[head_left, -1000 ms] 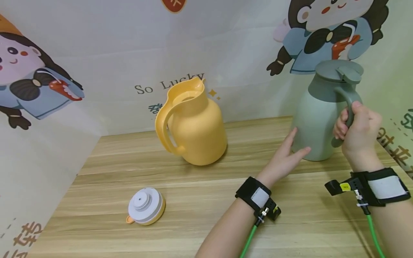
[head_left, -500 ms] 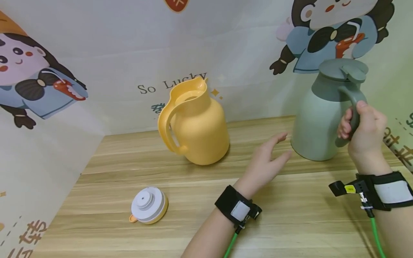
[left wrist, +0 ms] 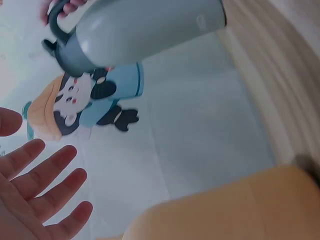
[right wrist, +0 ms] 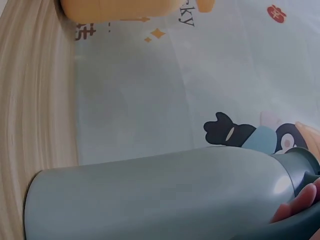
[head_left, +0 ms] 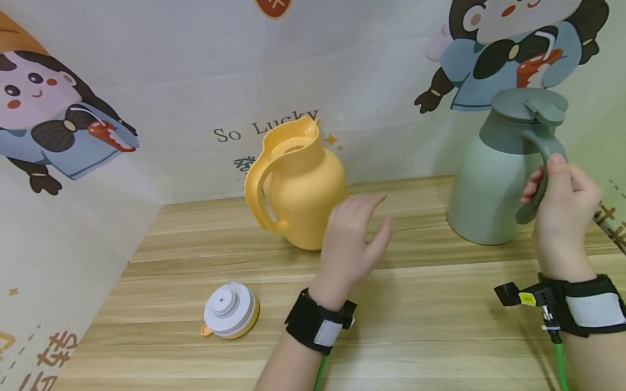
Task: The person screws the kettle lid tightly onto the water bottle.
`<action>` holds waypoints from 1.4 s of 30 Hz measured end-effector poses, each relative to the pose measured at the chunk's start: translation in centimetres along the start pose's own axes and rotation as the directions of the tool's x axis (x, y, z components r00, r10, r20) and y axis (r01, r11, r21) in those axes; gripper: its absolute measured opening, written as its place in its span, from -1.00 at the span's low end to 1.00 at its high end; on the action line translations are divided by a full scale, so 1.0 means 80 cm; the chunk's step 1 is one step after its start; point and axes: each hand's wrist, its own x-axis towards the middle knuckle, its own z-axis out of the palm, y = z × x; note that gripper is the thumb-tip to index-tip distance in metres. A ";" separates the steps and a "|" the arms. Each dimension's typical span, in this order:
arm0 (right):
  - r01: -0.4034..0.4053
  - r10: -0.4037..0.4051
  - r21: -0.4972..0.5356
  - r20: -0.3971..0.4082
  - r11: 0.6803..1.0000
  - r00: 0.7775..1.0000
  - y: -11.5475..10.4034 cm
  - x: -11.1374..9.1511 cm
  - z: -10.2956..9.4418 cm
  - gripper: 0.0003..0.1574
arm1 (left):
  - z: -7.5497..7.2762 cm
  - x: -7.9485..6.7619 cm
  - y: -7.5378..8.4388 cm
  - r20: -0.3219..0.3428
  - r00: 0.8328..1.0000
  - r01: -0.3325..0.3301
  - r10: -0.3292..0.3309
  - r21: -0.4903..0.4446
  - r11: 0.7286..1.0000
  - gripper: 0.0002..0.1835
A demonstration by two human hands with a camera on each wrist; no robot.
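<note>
One head view shows me a round, lidless yellow plastic-looking jug (head_left: 308,184) and, by the wooden table's (head_left: 415,326) right back corner, a tall grey-green plastic-looking jug (head_left: 489,187), its handle (head_left: 540,142) gripped by the right hand (head_left: 567,212). Left wrist: left hand (left wrist: 22,191) empty, fingers spread. Right wrist: grey-green base on wood. I judge gripping the step; lifting would call for firmness.
</note>
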 end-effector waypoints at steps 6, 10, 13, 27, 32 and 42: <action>0.014 -0.015 -0.059 -0.013 0.998 1.000 -0.002 -0.005 0.002 -0.55 | -0.025 0.000 -0.014 -0.100 0.995 0.030 -0.030 0.005 1.000 -0.68; 0.048 -0.055 -0.164 -0.036 0.985 0.998 -0.004 -0.008 0.003 -0.66 | -0.039 0.001 -0.021 -0.153 0.988 0.037 -0.035 0.012 0.999 -0.69; 0.074 -0.093 -0.287 -0.056 0.955 0.994 -0.006 -0.010 0.005 -0.82 | -0.048 0.002 -0.027 -0.199 0.979 0.048 -0.044 0.017 0.999 -0.70; 0.412 -0.397 -0.437 0.131 0.799 0.908 -0.036 -0.051 0.034 -0.59 | -0.080 0.002 -0.044 -0.376 0.923 0.101 -0.081 0.033 0.994 -0.68; 0.553 -0.510 -0.367 0.215 0.748 0.833 -0.036 -0.075 0.055 -0.59 | -0.090 0.000 -0.051 -0.410 0.904 0.160 -0.117 0.074 0.984 -0.63; 0.612 -0.521 -0.275 0.337 0.742 0.784 -0.013 -0.099 0.085 -0.29 | -0.100 -0.005 -0.068 -0.407 0.886 0.266 -0.223 0.050 0.963 -0.45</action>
